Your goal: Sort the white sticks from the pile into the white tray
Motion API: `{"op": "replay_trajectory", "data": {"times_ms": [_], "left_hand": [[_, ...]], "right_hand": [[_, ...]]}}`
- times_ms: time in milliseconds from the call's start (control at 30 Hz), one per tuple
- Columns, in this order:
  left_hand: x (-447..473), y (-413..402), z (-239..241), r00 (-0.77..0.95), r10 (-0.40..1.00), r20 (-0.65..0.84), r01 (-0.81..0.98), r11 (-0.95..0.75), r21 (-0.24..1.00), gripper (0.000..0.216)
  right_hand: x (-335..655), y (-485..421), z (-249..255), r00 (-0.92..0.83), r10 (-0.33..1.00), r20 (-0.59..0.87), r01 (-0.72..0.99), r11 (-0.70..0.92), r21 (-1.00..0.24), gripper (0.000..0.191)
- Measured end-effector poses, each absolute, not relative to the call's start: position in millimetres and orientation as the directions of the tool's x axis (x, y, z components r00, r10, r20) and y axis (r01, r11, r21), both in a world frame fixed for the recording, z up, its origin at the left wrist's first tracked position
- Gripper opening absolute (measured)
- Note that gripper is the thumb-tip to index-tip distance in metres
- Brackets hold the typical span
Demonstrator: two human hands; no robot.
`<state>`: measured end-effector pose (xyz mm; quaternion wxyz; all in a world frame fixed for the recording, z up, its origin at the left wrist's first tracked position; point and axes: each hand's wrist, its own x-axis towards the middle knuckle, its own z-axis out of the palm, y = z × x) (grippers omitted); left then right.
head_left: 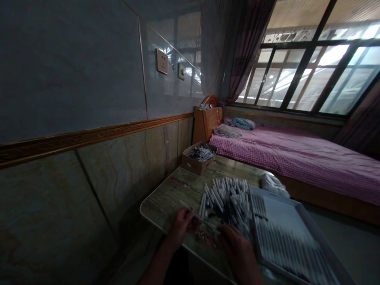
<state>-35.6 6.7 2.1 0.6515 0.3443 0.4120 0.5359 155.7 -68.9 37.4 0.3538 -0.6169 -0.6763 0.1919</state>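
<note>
My left hand [179,225] is closed, thumb and fingers pinching a slim pale pen [194,213] that slants down to the right over the near part of the table. To its right, my right hand [236,243] is dark and a little blurred, its fingers curled near the pen's lower end. What those fingers hold, if anything, cannot be made out. Just beyond both hands lies a loose pile of white pens [227,194] with dark ends. Beside my right hand, a grey tray [282,208] carries rows of similar pens.
A cardboard box [194,165] full of pens stands at the table's far left corner, by the tiled wall [142,170]. A crumpled clear plastic bag [273,184] lies behind the tray. A bed [285,154] with a pink checked cover borders the far side of the table [166,198].
</note>
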Motion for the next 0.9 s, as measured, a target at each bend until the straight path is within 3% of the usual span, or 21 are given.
{"op": "replay_trajectory", "data": {"times_ms": [267,367,433,533,633,733,900], "left_hand": [[-45,7,0,0.202,0.969,-0.142,-0.448,0.220,0.867,0.047],[-48,10,-5,0.187,0.966,-0.175,-0.497,0.247,0.832,0.047],[-49,12,-8,0.112,0.972,-0.207,-0.577,0.233,0.783,0.044],[-49,15,-9,-0.007,0.955,-0.295,-0.703,0.205,0.681,0.029],[-48,16,-5,-0.024,0.943,-0.331,-0.754,0.200,0.626,0.020],[-46,16,-4,-0.020,0.950,-0.311,-0.759,0.188,0.623,0.020],[-45,13,-7,-0.003,0.962,-0.275,-0.755,0.178,0.631,0.029]], "right_hand": [[112,-24,26,0.077,0.985,0.154,0.388,0.112,-0.915,0.023],[102,-13,21,0.078,0.983,0.164,0.309,0.133,-0.942,0.028],[105,-11,18,0.090,0.972,0.219,0.351,0.175,-0.920,0.031],[119,-12,15,0.114,0.949,0.292,0.629,0.158,-0.761,0.033],[130,-12,14,0.059,0.971,0.232,0.880,0.059,-0.470,0.042],[130,-10,17,0.015,0.988,0.156,0.957,0.031,-0.290,0.044],[126,-6,20,0.031,0.994,0.102,0.975,-0.008,-0.220,0.033]]}}
